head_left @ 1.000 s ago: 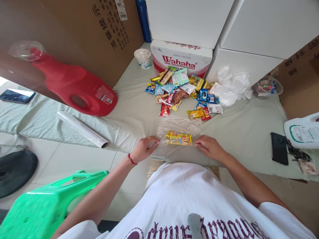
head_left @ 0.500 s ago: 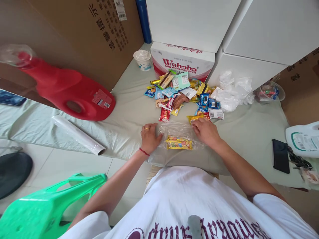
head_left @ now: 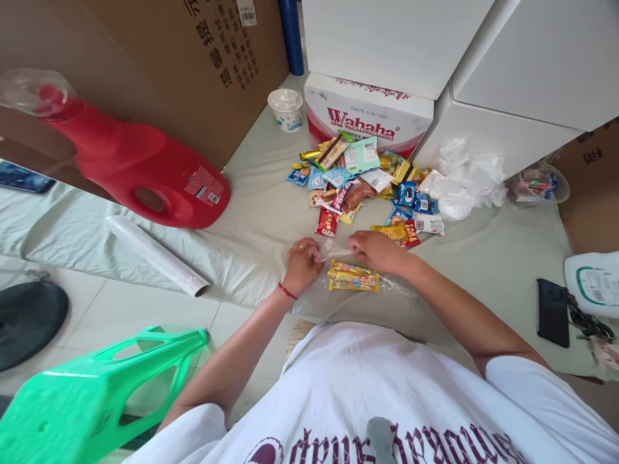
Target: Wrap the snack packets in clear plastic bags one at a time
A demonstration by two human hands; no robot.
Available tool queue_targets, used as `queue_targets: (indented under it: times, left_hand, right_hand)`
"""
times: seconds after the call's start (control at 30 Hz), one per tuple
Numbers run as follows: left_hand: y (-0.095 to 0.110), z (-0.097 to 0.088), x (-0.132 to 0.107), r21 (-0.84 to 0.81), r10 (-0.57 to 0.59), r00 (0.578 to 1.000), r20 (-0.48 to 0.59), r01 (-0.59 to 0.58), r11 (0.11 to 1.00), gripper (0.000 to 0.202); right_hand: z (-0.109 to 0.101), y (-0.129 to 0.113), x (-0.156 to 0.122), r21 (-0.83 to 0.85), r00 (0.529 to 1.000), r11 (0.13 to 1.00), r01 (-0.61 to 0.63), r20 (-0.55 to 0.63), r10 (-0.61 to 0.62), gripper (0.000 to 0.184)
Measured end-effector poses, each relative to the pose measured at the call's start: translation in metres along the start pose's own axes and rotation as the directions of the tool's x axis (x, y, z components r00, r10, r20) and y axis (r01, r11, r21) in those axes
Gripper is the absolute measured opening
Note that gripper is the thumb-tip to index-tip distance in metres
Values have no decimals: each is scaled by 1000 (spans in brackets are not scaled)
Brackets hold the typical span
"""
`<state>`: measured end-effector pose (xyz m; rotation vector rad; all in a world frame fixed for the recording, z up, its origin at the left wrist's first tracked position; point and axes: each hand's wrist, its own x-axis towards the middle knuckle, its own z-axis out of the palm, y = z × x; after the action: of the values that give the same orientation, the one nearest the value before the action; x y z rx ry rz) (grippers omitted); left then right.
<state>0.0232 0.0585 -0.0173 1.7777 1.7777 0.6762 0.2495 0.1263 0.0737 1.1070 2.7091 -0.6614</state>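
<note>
Both hands are closed in pinch grips on one clear plastic film. The left hand has thumb and fingertips shut on its gathered edge, and the right hand is pinched on the same edge, just right of the left. The flat yellow printed snack packet lies just below the grip, on the near side, and the film is draped around it. Whether the packet is fully enclosed cannot be told.

Nearer than the grip, to the left: a bright green plastic stool over a pale tiled floor.

Left of the grip: a roll of clear plastic wrap lying on the surface. Beyond it, a big red plastic detergent jug on its side.

Just beyond the grip: a loose heap of small coloured snack wrappers, its nearest pieces close to the right hand's knuckles. Nothing lies between the two hands but the film.

Right of the grip, well apart: a black phone, and past it a white plastic jug with a green label.

Beyond the heap: crumpled clear plastic bags, a clear plastic bowl, a white paper cup and a red-and-white Wahaha carton.

Surface: a pale grey-green cloth, wrinkled.

Room: a tall brown cardboard box at far left and white cabinets behind.
</note>
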Motion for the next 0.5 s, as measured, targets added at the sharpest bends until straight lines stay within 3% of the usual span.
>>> queue_targets:
  times: [0.1, 0.2, 0.33, 0.43, 0.5]
  left_hand:
    - [-2, -2, -2, -110, -3, 1000, -5, 2, 994, 21]
    - [-1, -3, -4, -172, -68, 997, -29, 62, 983, 8]
    - [-2, -10, -3, -229, -151, 988, 19, 151, 962, 26]
    - [-4, -26, -4, -299, -198, 963, 182, 246, 922, 19]
    - [-2, -37, -7, -426, -192, 922, 338, 331, 842, 20]
  right_hand:
    - [9, -16, -24, -62, 998, 996, 67, -13, -67, 17]
    - [37, -29, -42, -153, 984, 973, 175, -12, -179, 23]
    - [77, -33, -55, -150, 974, 965, 213, -40, -221, 26]
    - [89, -31, -58, -108, 975, 973, 202, -73, -210, 30]
    - [91, -30, -59, -86, 974, 976, 200, -93, -208, 31]
